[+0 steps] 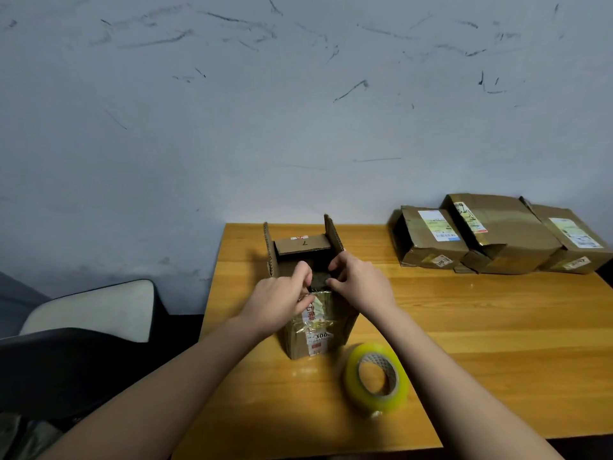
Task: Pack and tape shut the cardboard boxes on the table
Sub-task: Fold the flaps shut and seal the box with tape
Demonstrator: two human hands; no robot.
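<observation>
Box (315,313) stands upright near the tabletop's (464,327) left edge, roughly midway between the far and near edges, its top open. Two side flaps rise upright on the left and right, and the far flap lies folded inward across the opening. Something dark sits inside near the front rim; what it is cannot be told. Crinkled old tape and a red-and-white label cover the box's near face.

The left hand (282,302) is at the front rim on the left, fingers curled, pinching the edge there. The right hand (356,280) is at the front rim on the right, fingers bent down onto the box's top edge, gripping it. The two hands nearly meet over the opening.

A tape roll (376,380), yellowish and clear, stands tilted just beside the box's near right corner, toward the near edge, apart from both hands.

Three sealed boxes (497,234) lie packed together along the far edge at the far right corner, against the wall (265,111). Open bare wood lies between them and the tape roll. Left of the table stands a chair (93,313).
</observation>
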